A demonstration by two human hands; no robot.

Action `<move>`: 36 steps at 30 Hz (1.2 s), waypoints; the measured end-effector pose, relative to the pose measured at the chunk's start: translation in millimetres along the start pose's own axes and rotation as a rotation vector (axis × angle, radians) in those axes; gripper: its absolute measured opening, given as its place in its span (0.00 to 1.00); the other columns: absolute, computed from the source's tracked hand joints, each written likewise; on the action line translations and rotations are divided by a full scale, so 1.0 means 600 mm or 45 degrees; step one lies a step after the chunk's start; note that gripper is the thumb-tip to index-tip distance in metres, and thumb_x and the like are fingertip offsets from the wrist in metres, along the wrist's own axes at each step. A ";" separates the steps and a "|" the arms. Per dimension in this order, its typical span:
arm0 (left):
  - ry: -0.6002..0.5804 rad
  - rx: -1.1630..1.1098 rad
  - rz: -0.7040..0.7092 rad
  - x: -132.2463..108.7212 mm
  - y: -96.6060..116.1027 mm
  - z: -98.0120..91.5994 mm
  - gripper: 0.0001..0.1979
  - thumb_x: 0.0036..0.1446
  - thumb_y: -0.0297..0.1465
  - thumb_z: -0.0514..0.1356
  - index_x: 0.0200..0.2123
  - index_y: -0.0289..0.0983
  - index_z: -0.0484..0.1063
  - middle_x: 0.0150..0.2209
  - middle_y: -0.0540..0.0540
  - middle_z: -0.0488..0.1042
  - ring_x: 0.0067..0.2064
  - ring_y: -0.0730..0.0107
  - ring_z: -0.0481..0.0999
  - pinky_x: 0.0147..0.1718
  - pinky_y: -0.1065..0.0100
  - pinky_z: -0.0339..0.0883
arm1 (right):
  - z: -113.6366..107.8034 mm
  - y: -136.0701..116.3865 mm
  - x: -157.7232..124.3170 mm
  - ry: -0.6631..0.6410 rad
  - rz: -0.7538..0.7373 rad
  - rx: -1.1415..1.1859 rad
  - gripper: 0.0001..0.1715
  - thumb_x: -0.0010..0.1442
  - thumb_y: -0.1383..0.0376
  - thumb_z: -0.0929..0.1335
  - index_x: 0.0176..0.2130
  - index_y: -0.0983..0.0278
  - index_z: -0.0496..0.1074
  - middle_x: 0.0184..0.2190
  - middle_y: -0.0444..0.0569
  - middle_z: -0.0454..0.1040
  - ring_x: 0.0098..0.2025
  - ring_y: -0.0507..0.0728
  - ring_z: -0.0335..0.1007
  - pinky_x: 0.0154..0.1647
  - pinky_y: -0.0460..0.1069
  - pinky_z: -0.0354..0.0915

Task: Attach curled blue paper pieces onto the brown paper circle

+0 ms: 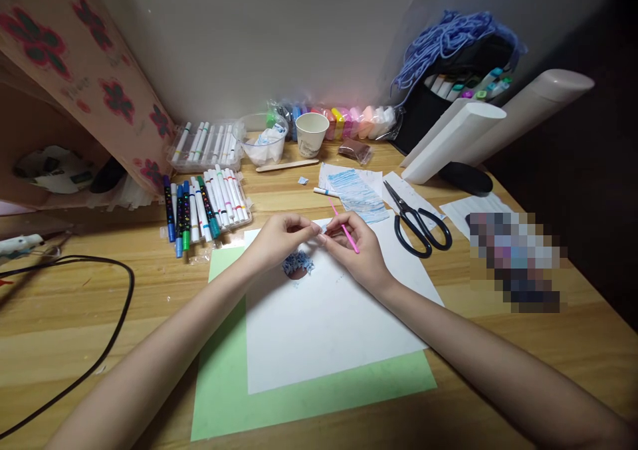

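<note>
Our hands meet above the sheet of white paper [329,324]. Our left hand [286,237] is nearly closed, thumb and forefinger pinched at a tiny blue-and-white paper scrap [323,226]. Our right hand [356,244] is also drawn in, its fingertips at the same scrap, and it grips a slim pink stick [351,237] that slants across its fingers. Just below our left hand, on the white paper, lies a round brown disc [298,274], its upper part covered with blue-and-white paper bits [299,262]. A larger light green sheet [319,397] lies under the white paper on the wooden bench [159,290].

Beyond our hands, we have a blue-streaked piece of white paper [356,194] and, to its right, black-handled scissors [411,217] with parted blades. On the left, a clear plastic tray [244,216] carries white-barrelled markers, with glittery dark-barrelled markers [186,217] beside them; a second clear plastic case [187,164] behind holds more white markers. Near the wall, a clear round bowl [249,149] contains crumpled white-and-blue paper; we cannot tell what the pale paper cup [310,145] beside it holds. A clear bag [396,129] encloses many-coloured soft blocks. At right, a black holder [416,127] contains pens, with blue cord [448,41] heaped over its rim.
</note>
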State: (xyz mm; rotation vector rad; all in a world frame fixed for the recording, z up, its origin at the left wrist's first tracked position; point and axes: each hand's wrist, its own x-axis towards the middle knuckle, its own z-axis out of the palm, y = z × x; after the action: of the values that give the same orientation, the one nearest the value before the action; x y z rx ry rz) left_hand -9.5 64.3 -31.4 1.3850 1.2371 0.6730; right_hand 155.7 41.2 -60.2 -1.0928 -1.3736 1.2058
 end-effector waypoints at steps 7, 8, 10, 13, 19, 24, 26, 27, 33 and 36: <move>-0.010 0.002 -0.012 0.002 0.001 0.000 0.15 0.49 0.41 0.62 0.30 0.33 0.77 0.23 0.49 0.74 0.21 0.78 0.64 0.23 0.72 0.57 | 0.000 -0.001 -0.001 -0.002 -0.007 0.000 0.10 0.54 0.63 0.70 0.34 0.60 0.65 0.33 0.43 0.68 0.34 0.51 0.69 0.38 0.48 0.68; -0.011 -0.001 -0.012 0.001 0.002 0.000 0.16 0.49 0.42 0.62 0.30 0.33 0.77 0.23 0.49 0.73 0.21 0.78 0.63 0.22 0.73 0.56 | 0.000 -0.001 0.000 -0.003 -0.006 0.001 0.10 0.54 0.64 0.70 0.34 0.60 0.65 0.33 0.43 0.68 0.34 0.51 0.69 0.38 0.48 0.69; -0.012 -0.008 -0.013 0.001 0.004 -0.001 0.17 0.48 0.42 0.63 0.29 0.32 0.77 0.23 0.49 0.73 0.21 0.79 0.62 0.21 0.73 0.54 | 0.001 -0.001 0.000 -0.004 -0.007 0.003 0.09 0.54 0.64 0.70 0.34 0.60 0.65 0.33 0.43 0.68 0.34 0.51 0.69 0.38 0.47 0.69; -0.015 -0.007 -0.023 0.000 0.007 -0.003 0.18 0.46 0.43 0.64 0.30 0.31 0.77 0.23 0.48 0.73 0.21 0.79 0.61 0.20 0.74 0.52 | 0.000 0.002 0.001 -0.002 -0.007 -0.005 0.09 0.54 0.64 0.70 0.34 0.61 0.65 0.33 0.43 0.68 0.33 0.51 0.69 0.38 0.47 0.69; -0.024 0.006 0.006 -0.003 0.009 -0.002 0.19 0.47 0.43 0.64 0.32 0.30 0.77 0.26 0.46 0.75 0.23 0.79 0.65 0.21 0.75 0.56 | -0.001 0.005 0.002 -0.006 -0.022 0.007 0.08 0.54 0.68 0.69 0.34 0.61 0.65 0.33 0.42 0.68 0.34 0.50 0.70 0.37 0.46 0.69; -0.034 0.038 0.088 0.000 0.003 -0.001 0.16 0.47 0.40 0.64 0.32 0.31 0.76 0.27 0.46 0.75 0.26 0.76 0.69 0.25 0.74 0.60 | -0.001 0.004 0.003 -0.002 -0.049 0.012 0.08 0.54 0.70 0.69 0.34 0.61 0.65 0.33 0.42 0.68 0.34 0.50 0.69 0.37 0.45 0.68; -0.009 0.019 0.089 0.002 0.000 0.000 0.15 0.49 0.39 0.63 0.33 0.31 0.74 0.28 0.47 0.75 0.24 0.78 0.68 0.24 0.75 0.60 | -0.001 0.004 0.003 0.005 -0.064 0.012 0.08 0.54 0.70 0.69 0.35 0.61 0.65 0.33 0.43 0.68 0.35 0.50 0.69 0.37 0.45 0.68; 0.012 0.002 0.083 0.003 -0.001 0.000 0.15 0.51 0.39 0.62 0.34 0.31 0.73 0.28 0.47 0.75 0.23 0.79 0.67 0.23 0.75 0.59 | -0.002 0.004 0.003 0.009 -0.072 0.014 0.08 0.54 0.70 0.69 0.35 0.61 0.65 0.34 0.43 0.68 0.36 0.50 0.69 0.37 0.45 0.68; -0.043 -0.042 0.063 0.002 0.002 -0.002 0.15 0.54 0.39 0.60 0.36 0.32 0.74 0.27 0.48 0.74 0.22 0.80 0.66 0.22 0.76 0.59 | -0.001 0.000 0.002 -0.022 -0.087 0.058 0.09 0.54 0.71 0.69 0.34 0.61 0.65 0.34 0.42 0.67 0.36 0.50 0.68 0.36 0.45 0.68; -0.049 -0.063 0.073 0.000 0.005 -0.004 0.15 0.51 0.40 0.63 0.33 0.32 0.75 0.28 0.48 0.75 0.24 0.79 0.68 0.23 0.75 0.60 | 0.000 -0.001 0.001 -0.031 -0.086 0.066 0.09 0.54 0.71 0.69 0.34 0.61 0.65 0.33 0.42 0.67 0.34 0.49 0.68 0.36 0.45 0.67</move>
State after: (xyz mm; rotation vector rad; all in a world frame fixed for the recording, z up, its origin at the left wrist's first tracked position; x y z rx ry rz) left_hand -10.8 65.5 -27.8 1.3905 1.1469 0.7085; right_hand 155.4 41.8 -59.3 -0.9913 -1.3797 1.2026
